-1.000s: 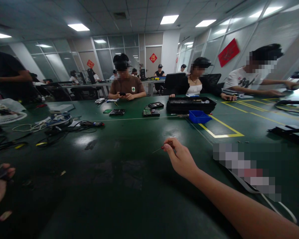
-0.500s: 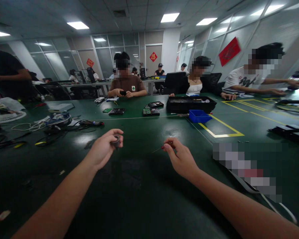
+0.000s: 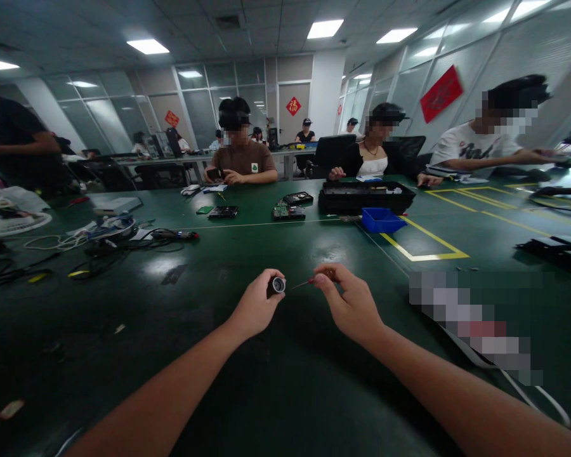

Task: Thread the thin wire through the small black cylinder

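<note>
My left hand (image 3: 255, 309) is closed around a small dark cylinder with a silvery round end (image 3: 276, 285), held just above the green table (image 3: 228, 374). My right hand (image 3: 349, 303) pinches a thin red-handled screwdriver (image 3: 309, 281), its fine tip pointing left at the cylinder's end. The two hands are close together at the middle of the view, a short gap between tip and cylinder.
Tangled cables and tools (image 3: 99, 244) lie at the left. Circuit boards (image 3: 288, 214), a black tray (image 3: 365, 197) and a blue bin (image 3: 380, 220) sit further back. Yellow tape lines (image 3: 426, 244) mark the right. Three people sit across the table. A white cable (image 3: 528, 387) runs at the lower right.
My left hand came in from the far left edge, carrying the small cylinder, and moved right until it met the screwdriver tip. My right hand stayed almost in place.
</note>
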Action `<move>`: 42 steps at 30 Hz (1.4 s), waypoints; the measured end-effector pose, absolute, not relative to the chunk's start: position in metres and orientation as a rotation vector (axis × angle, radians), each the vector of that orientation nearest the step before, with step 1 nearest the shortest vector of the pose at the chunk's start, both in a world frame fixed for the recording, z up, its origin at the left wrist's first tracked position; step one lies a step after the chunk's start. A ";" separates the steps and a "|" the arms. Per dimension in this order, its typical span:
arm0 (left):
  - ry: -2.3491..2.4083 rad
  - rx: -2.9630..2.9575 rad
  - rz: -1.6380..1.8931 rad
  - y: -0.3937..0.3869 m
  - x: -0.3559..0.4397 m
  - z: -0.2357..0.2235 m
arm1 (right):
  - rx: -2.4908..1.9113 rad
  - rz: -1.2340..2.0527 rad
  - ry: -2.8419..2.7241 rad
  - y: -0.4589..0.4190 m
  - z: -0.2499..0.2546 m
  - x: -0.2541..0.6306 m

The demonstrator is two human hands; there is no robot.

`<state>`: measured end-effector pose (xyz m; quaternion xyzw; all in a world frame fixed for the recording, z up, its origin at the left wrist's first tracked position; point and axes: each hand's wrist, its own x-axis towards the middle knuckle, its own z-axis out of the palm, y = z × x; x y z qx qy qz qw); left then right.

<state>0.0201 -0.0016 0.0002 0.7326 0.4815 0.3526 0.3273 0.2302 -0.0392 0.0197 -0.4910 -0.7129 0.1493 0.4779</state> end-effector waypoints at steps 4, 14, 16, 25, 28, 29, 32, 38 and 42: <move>1.197 1.979 1.003 0.004 0.015 -0.006 | -1.104 0.397 -1.652 -0.043 0.018 0.230; 1.188 1.999 1.023 0.002 0.016 -0.005 | -1.180 0.373 -1.690 -0.040 0.014 0.226; 1.180 2.004 1.024 0.002 0.016 -0.004 | -1.190 0.365 -1.688 -0.040 0.015 0.226; 1.196 2.114 0.946 -0.001 0.012 0.000 | -1.193 0.263 -1.786 -0.043 0.024 0.230; 1.185 2.171 0.922 -0.002 0.013 0.000 | -1.181 0.310 -1.793 -0.043 0.024 0.230; 1.182 2.183 0.920 -0.002 0.013 0.000 | -1.197 0.314 -1.786 -0.043 0.024 0.230; 1.176 2.200 0.905 -0.002 0.014 -0.001 | -1.266 0.283 -1.780 -0.043 0.025 0.228; 1.179 2.226 0.898 0.000 0.014 -0.004 | -1.252 0.322 -1.771 -0.044 0.023 0.226; 1.204 2.212 0.882 -0.001 0.014 -0.003 | -1.196 0.460 -1.691 -0.041 0.018 0.227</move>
